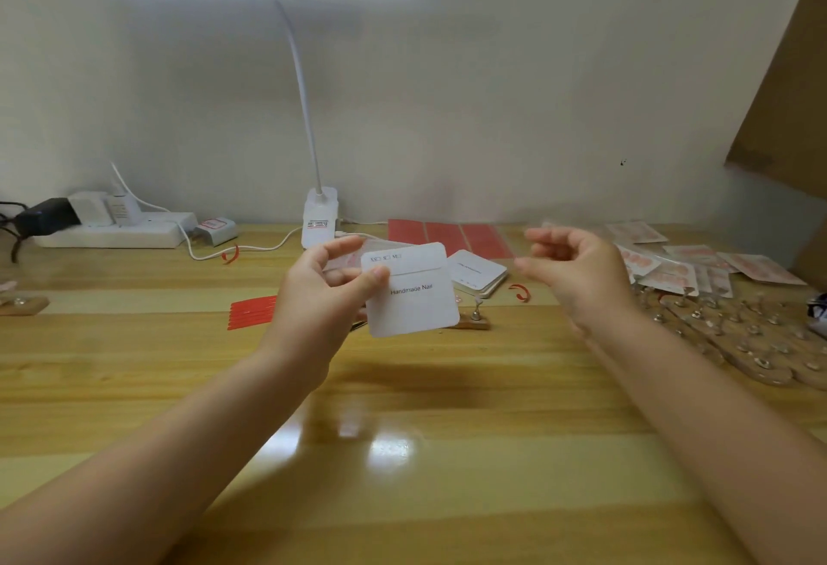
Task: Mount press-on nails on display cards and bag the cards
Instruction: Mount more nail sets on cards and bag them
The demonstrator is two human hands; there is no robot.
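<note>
I see the left hand (pixel 329 284) raised above the table (pixel 402 452), pinching a white card (pixel 414 296) at its left edge, thumb on the printed face. The card reads "Handmade Nail", its top flap folded over. It hangs clear of the table, tilted slightly. Behind the card, in the same hand, I make out a clear bag (pixel 353 253) with something pink inside; details are too blurred to tell.

The right hand (pixel 577 271) hovers well apart from the card, to its right. Its fingers are loosely curled and hold nothing.

On the table:
- a stack of white cards (pixel 479 273) just behind the held card
- red adhesive sheets (pixel 447 235) near the wall
- red strips (pixel 253 311) left of the left hand
- bagged cards (pixel 698 262) with pink nails at far right
- wooden nail stands (pixel 756 340) in front of them
- one small stand (pixel 474 318) under the card's right corner

A lamp (pixel 318 217) stands at the wall, a power strip (pixel 112 231) to its left
</note>
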